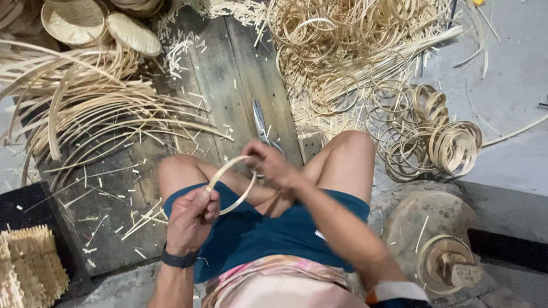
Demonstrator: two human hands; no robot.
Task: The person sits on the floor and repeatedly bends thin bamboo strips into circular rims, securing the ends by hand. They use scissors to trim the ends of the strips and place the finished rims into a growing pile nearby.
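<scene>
Light: soft, even, moderately bright, no glare.
Shadows: faint, dark gaps under the plank edges.
Blur: right hand (273, 164) slightly smeared.
Edges: wide-angle bending at the corners.

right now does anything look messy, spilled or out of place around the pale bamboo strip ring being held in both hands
Pale bamboo offcuts litter the dark wooden board, as if spilled. Steel scissors lie open among them, just beyond the right hand. The bamboo strip ring and left hand look fine.
</scene>
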